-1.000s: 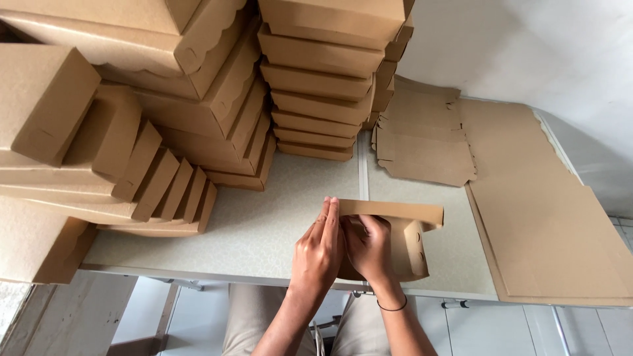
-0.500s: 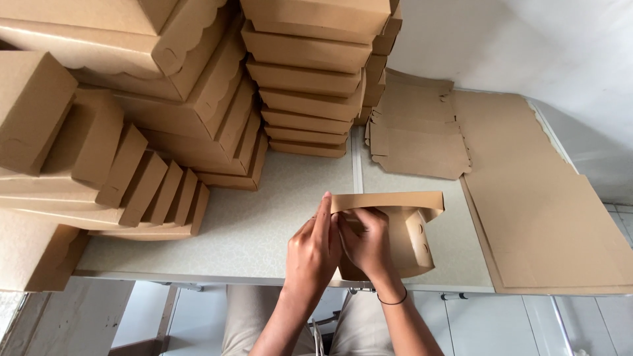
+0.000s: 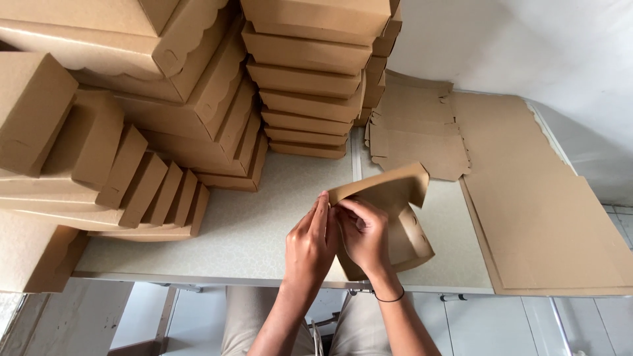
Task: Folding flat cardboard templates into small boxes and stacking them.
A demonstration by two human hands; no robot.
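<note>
**Half-folded kraft box held over the table's near edge**

A partly folded brown cardboard box (image 3: pixel 395 217) is held just above the speckled table (image 3: pixel 250 224), close to the table's near edge and roughly at the middle of its width. One flap is turned up and tilted toward the stacks, while the body of the box slopes down toward the table's edge.

The left hand (image 3: pixel 310 244) is laid flat against the box's left side, its fingers straight and pressed together, pointing away from the person. The right hand (image 3: pixel 362 237) is curled over the same corner, its fingertips pinching the cardboard edge where the flap meets the side; a thin dark band is worn at that wrist.

At the far side of the table, a tall stack of finished boxes (image 3: pixel 310 86) is seen directly beyond the held box. To the left of it, further finished boxes (image 3: pixel 132 158) are leaned and piled in rows. To the right of the held box, flat unfolded cardboard blanks (image 3: pixel 547 217) are spread across the table, with a smaller pile of blanks (image 3: pixel 415 132) lying beside the tall stack.
</note>
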